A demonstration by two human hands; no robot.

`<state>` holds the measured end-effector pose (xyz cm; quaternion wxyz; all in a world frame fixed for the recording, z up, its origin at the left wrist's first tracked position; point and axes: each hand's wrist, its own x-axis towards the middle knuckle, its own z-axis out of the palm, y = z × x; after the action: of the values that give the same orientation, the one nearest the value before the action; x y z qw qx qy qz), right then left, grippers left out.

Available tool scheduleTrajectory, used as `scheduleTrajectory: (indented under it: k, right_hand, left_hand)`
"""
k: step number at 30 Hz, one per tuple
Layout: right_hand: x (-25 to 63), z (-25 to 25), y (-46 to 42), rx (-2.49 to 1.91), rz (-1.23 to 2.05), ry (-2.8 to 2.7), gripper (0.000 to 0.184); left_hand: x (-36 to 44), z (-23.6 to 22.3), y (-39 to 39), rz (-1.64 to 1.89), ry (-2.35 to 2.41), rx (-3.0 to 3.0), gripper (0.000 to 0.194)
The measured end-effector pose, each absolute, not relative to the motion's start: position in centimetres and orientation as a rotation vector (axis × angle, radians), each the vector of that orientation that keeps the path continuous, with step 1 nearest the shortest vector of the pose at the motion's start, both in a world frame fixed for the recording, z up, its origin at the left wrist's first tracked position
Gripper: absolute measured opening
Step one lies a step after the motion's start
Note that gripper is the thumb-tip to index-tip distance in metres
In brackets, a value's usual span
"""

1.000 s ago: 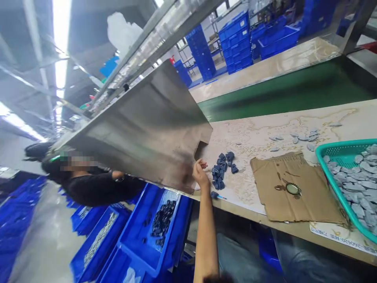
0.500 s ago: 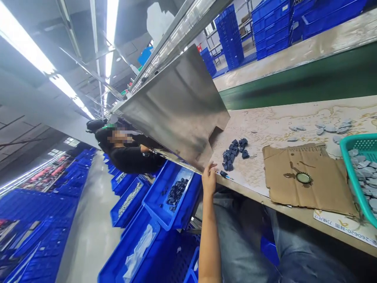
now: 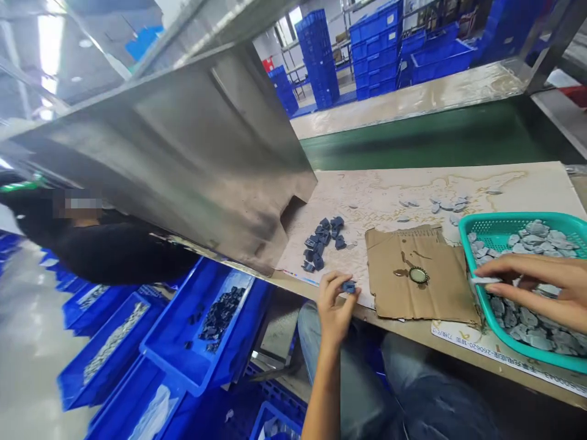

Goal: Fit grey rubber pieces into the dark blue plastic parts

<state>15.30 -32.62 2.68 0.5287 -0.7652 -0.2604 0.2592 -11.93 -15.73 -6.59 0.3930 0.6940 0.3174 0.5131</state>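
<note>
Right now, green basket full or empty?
Partly full: grey pieces heap inside the basket, with bare wall above them at the far side. The right hand hides some.

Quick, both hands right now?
Left hand: closed, pinching a dark blue part.
Right hand: closed, pinching a flat grey piece at the green basket.

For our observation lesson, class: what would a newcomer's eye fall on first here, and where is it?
Probably the bright teal basket of grey pieces at the right, with the right hand pinching a thin pale piece by its left rim. Next, the large metal panel slanting across the upper left. Lower centre, the left hand holds a small dark blue part.
</note>
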Motion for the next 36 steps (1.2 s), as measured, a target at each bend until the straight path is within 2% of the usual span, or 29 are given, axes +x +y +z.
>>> scheduleTrajectory:
  k: [2,5,9,12,17,20,23,28,36]
  right_hand:
    - [14.1,4.3,-30.6,-2.038,0.776,-0.716,0.041]
    - [12.2,5.8,-27.9,-2.099,0.845,-0.711,0.04]
    - [11.1,5.4,-25.4,-2.088,0.948,-0.935,0.031]
    - [10.7,4.4,-24.2,-2.062,1.02,-0.95,0.028]
    - [10.6,3.0,-23.5,-2.069,0.957,-1.094,0.025]
    - [11.3,2.1,-23.9,-2.054,0.951,-1.195,0.021]
    - [12.3,1.0,-24.7,-1.912,0.854,-1.46,0.008]
    - [13.4,-0.6,-25.7,-1.881,0.755,-1.598,0.04]
    - [13.6,-0.7,-25.9,-1.798,0.581,-1.804,0.041]
  left_hand:
    - [-9.6,-6.1,-16.6,1.246,0.683,1.684,0.022]
    - [-7.7,-5.8,-16.4,1.111,0.681,1.533,0.028]
    - [-8.3,-6.4,-15.6,1.018,0.75,1.346,0.037]
    - [-8.9,-6.6,-15.7,1.0,0.766,1.372,0.034]
    - [-8.7,-6.4,-15.9,1.008,0.744,1.468,0.024]
    - [-8.7,-6.3,-15.8,1.022,0.746,1.45,0.03]
    - [-8.8,-6.4,-15.7,1.009,0.729,1.485,0.038]
    - [-9.0,-7.0,-15.5,0.977,0.675,1.526,0.041]
    - [-9.0,-6.7,-15.7,1.032,0.634,1.542,0.022]
